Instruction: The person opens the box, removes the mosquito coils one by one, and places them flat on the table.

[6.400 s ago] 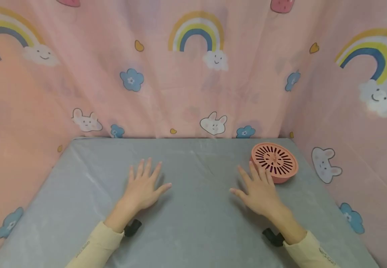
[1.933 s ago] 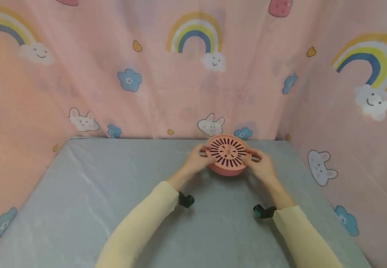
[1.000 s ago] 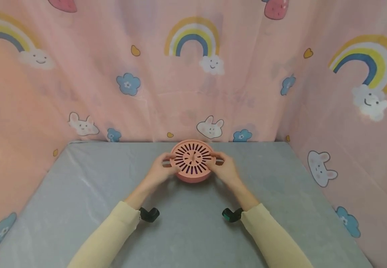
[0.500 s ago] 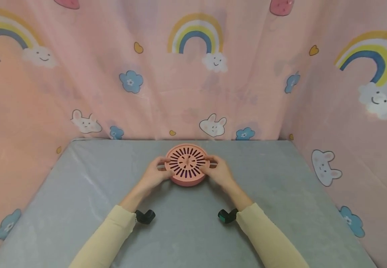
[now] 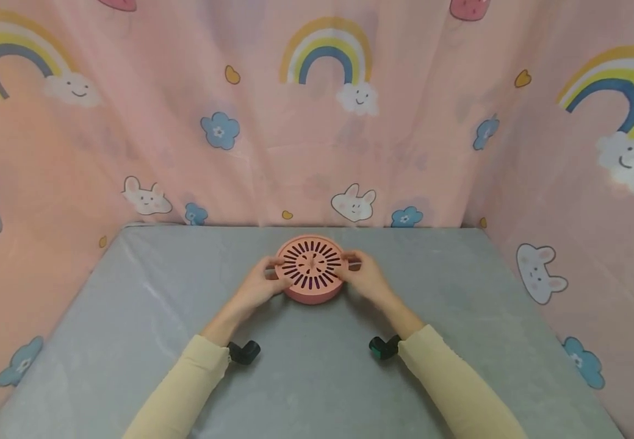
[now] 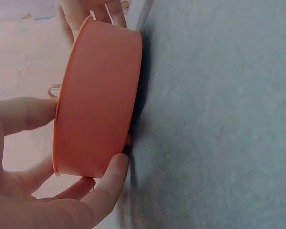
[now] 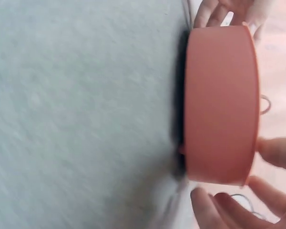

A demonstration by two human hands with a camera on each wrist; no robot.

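A round pink mosquito coil holder (image 5: 312, 272) lies at the back middle of the grey table. Dark slots radiate across its lid, and a small ring stands up at the centre. My left hand (image 5: 258, 284) grips its left side, thumb on the upper rim and a fingertip at the bottom edge in the left wrist view. From the right, my right hand (image 5: 368, 279) holds the opposite side, thumb at the rim in the right wrist view. The smooth side wall (image 6: 99, 102) fills the middle of both wrist views, its underside close over the table with dark shadow below.
The grey table (image 5: 317, 378) ends at a pink curtain (image 5: 273, 164) with rainbows, rabbits and flowers, which hangs along the back and both sides. Black wrist cameras sit under both cuffs, the left camera (image 5: 245, 352) and the right camera (image 5: 385, 347).
Both hands, at first spread over the table, have taken hold of the mosquito coil holder and carried it from the back right to the middle. Over the last half second it has hardly moved.
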